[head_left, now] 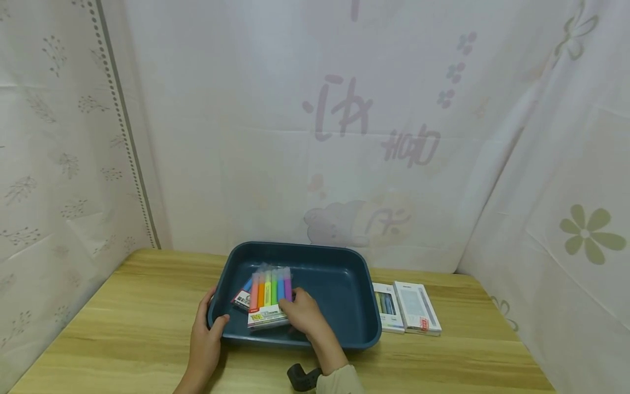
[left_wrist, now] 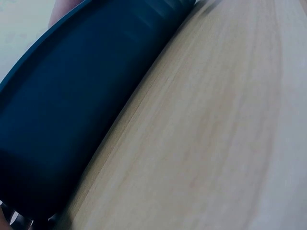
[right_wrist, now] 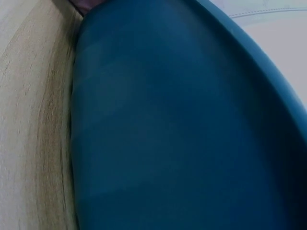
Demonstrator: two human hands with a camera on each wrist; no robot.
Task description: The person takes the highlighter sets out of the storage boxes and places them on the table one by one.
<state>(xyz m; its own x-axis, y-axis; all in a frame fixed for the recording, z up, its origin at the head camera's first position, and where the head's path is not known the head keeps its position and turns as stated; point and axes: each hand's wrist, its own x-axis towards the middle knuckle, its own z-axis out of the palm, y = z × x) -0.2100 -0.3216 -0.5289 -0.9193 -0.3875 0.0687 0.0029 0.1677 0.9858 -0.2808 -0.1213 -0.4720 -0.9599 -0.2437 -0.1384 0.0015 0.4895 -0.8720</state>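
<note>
A dark blue rectangular tub (head_left: 334,290) stands on the wooden table. At its left front corner my left hand (head_left: 205,336) grips the wall, thumb over the rim. My right hand (head_left: 304,312) reaches over the front rim and holds a clear pack of coloured highlighters (head_left: 270,295) by its right side, inside the left half of the tub. Partly under that pack lies another packet (head_left: 242,299) with a blue item and a barcode label. Both wrist views show mostly the tub's outer wall (left_wrist: 72,96) beside the table; the hands' grips are hidden there.
Right of the tub lie two white flat boxes: one with a window (head_left: 389,306), partly hidden by the tub, and one with a red sticker (head_left: 417,308). A black camera mount (head_left: 302,377) shows by my right wrist. Printed curtains (head_left: 246,137) surround the table.
</note>
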